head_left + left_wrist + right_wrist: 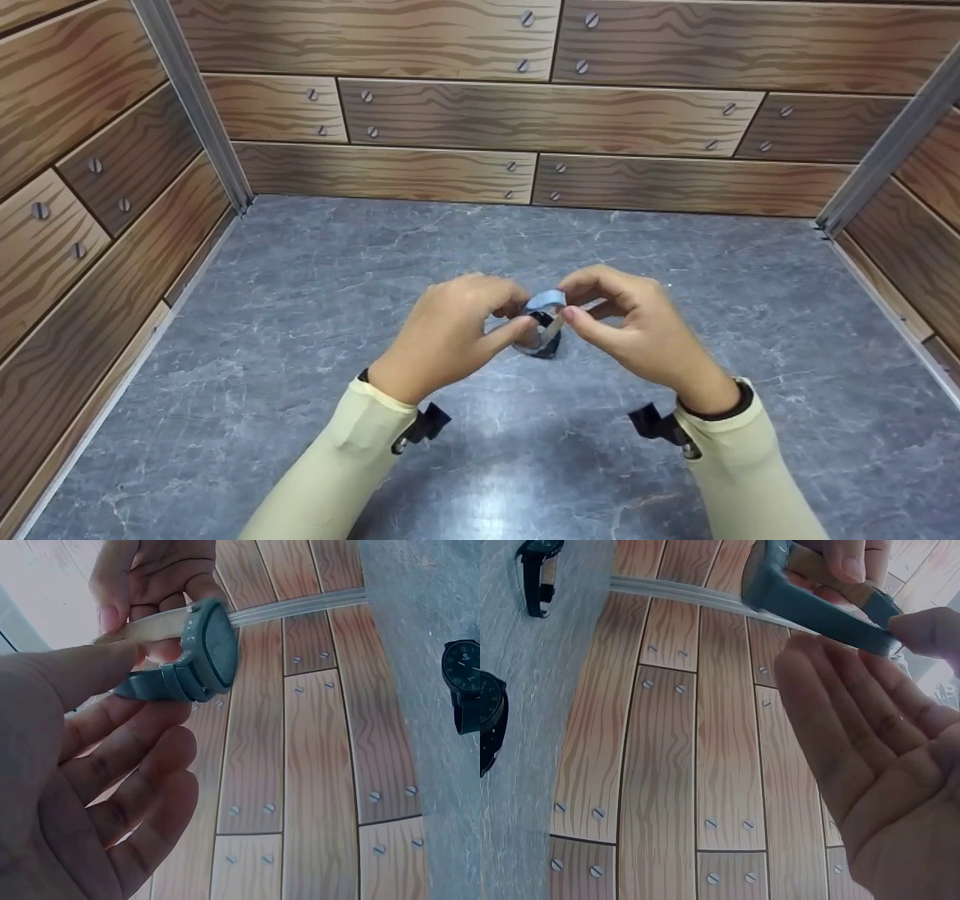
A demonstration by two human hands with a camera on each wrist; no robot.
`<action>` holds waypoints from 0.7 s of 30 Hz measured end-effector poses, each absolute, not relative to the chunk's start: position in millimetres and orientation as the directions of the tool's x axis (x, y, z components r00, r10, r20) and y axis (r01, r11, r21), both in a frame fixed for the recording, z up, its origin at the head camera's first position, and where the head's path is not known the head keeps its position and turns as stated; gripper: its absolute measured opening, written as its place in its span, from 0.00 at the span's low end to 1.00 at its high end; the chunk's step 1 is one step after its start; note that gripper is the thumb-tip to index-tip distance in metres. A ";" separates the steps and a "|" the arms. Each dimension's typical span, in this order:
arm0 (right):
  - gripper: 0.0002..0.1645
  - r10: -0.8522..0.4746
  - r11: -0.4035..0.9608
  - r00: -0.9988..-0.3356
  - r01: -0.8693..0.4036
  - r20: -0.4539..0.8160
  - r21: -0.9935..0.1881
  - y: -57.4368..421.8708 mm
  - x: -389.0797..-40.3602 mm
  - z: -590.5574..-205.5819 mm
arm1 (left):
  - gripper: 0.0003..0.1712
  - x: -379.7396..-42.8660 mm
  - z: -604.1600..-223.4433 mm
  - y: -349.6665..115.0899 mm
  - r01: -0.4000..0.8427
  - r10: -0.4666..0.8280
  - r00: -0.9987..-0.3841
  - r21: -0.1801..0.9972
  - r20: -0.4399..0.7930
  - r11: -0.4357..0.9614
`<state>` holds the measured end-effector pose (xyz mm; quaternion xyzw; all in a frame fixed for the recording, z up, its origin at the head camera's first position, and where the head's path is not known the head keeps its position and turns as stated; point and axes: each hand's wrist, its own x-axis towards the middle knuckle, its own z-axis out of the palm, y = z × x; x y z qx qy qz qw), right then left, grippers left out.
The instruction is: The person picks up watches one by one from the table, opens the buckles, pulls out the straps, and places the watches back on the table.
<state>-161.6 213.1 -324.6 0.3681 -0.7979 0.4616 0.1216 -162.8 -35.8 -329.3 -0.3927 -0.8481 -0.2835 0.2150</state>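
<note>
Both hands hold a wristwatch with a blue strap [546,300] up in front of the person. My left hand [457,330] pinches one part of the strap between thumb and forefinger, its other fingers loosely bent below. With thumb and fingertips, my right hand [645,322] pinches the other part of the strap. The left wrist view shows the watch [208,652] side-on, its case turned away from the hands. The strap's inner side looks pale beige. In the right wrist view the strap [825,615] spans from the case to the right thumb.
A black watch [549,346] lies on the grey marbled tabletop [337,300], partly hidden behind the hands. The right wrist view shows two dark watches, one upper left [540,574] and another at the left edge [489,720]. Wood-patterned walls [442,172] enclose the tabletop.
</note>
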 end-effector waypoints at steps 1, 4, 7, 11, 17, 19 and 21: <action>0.14 -0.471 0.309 -0.700 -0.701 0.537 -0.643 213.4 -161.2 -324.8 | 0.08 -162.7 -329.3 -35.7 0.791 0.545 -0.592 0.301 0.594 0.532; 0.18 -0.468 0.315 -0.690 -0.714 0.552 -0.626 213.8 -160.3 -325.1 | 0.08 -162.9 -329.5 -35.1 0.799 0.546 -0.574 0.272 0.610 0.537; 0.17 -0.477 0.322 -0.669 -0.736 0.570 -0.595 212.2 -160.1 -324.5 | 0.09 -162.9 -329.6 -34.5 0.801 0.547 -0.570 0.266 0.614 0.536; 0.13 -0.464 0.328 -0.652 -0.756 0.600 -0.567 209.8 -160.8 -323.6 | 0.10 -162.8 -329.7 -34.2 0.803 0.548 -0.568 0.267 0.614 0.533; 0.12 -0.389 0.289 -0.658 -0.752 0.645 -0.593 210.3 -163.0 -324.1 | 0.18 -164.2 -328.8 -36.8 0.786 0.545 -0.601 0.309 0.585 0.535; 0.12 -0.369 0.289 -0.669 -0.742 0.645 -0.604 210.7 -164.0 -325.0 | 0.20 -164.8 -329.1 -39.1 0.763 0.546 -0.633 0.322 0.549 0.560; 0.11 -0.364 0.300 -0.682 -0.731 0.634 -0.613 210.4 -164.7 -325.7 | 0.19 -165.5 -330.1 -41.0 0.740 0.552 -0.662 0.327 0.507 0.588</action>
